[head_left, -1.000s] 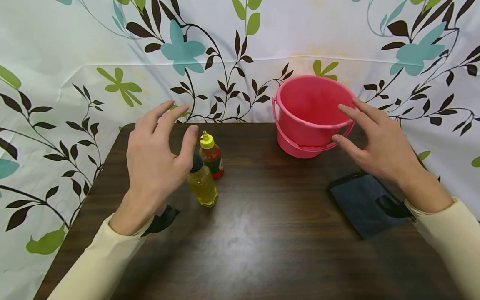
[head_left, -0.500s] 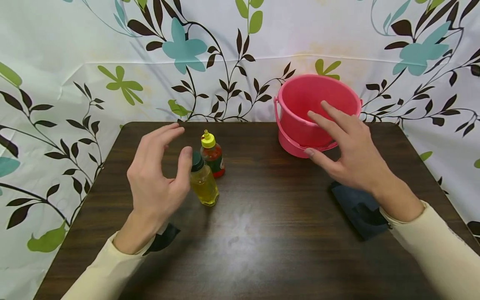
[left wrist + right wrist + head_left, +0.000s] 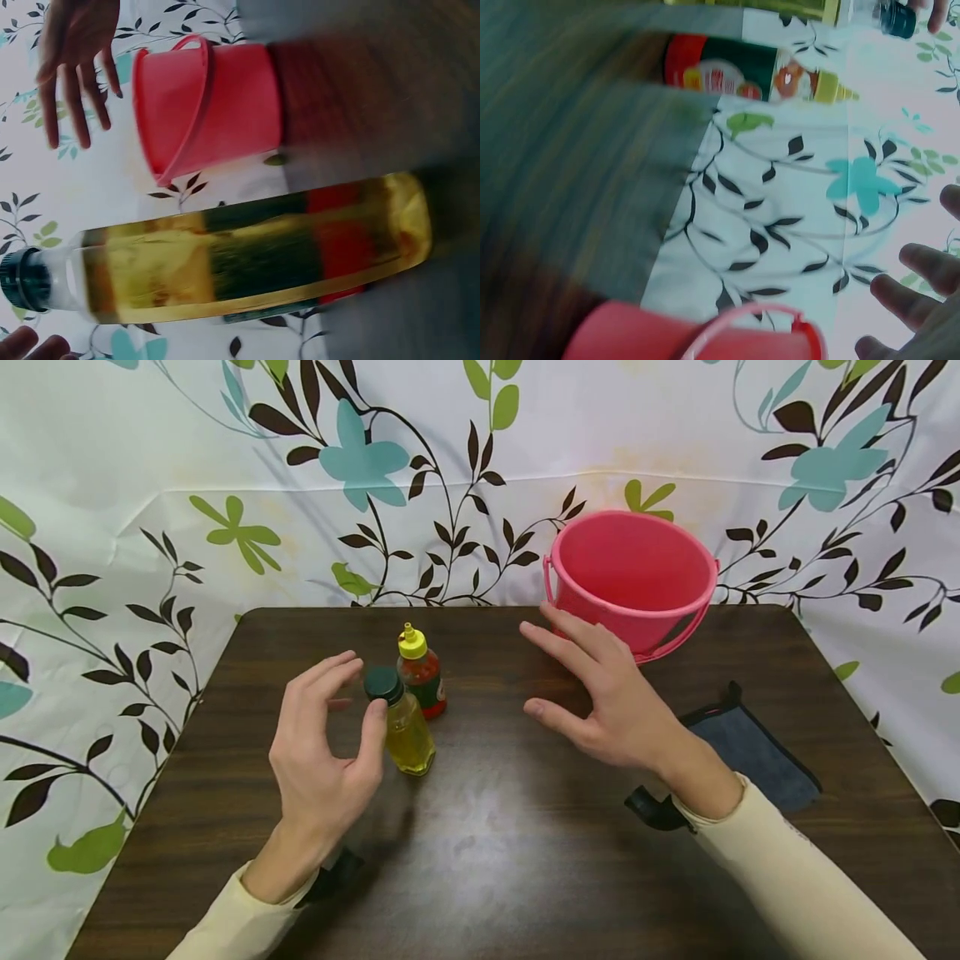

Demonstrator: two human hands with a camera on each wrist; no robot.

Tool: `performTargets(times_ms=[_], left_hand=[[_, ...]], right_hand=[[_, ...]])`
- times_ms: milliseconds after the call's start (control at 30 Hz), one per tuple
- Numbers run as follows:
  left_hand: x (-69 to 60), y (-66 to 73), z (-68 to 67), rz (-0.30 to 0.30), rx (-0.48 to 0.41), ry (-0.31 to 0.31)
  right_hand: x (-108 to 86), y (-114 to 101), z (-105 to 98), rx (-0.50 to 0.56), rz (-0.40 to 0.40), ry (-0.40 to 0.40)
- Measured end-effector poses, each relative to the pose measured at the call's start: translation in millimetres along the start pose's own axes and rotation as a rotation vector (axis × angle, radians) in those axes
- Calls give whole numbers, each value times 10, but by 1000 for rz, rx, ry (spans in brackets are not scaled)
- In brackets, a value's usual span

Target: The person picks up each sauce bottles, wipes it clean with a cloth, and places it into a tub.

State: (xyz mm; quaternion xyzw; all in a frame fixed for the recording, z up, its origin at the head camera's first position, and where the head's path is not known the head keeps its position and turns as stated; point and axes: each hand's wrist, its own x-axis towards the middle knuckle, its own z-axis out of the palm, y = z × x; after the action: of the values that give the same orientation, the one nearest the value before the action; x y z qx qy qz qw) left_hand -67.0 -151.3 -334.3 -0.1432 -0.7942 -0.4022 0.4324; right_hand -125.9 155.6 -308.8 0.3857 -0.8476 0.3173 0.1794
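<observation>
And not one readable word comes up!
Up close from the right wrist, here's the red sauce bottle (image 3: pixel 422 677), its green label (image 3: pixel 739 66) carrying pale marks, too blurred to make out; from the head, they're simply too small.

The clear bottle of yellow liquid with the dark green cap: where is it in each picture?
Head: the green-capped bottle is left of centre, beside the left hand.
Left wrist: sideways across the lower half.
Right wrist: cut off at the top edge.
Shared landmark: the pink plastic bucket.
</observation>
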Motion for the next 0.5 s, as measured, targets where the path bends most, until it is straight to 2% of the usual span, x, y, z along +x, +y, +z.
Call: performTargets(times_ms=[233,500], left_hand=[[-136,-71,46,7,-12,-28],[-173,-104,96,9,-8,-41]], right_hand=[[4,-139,222,53,-40,-50],[-40,-258,410,50,-17,-192]])
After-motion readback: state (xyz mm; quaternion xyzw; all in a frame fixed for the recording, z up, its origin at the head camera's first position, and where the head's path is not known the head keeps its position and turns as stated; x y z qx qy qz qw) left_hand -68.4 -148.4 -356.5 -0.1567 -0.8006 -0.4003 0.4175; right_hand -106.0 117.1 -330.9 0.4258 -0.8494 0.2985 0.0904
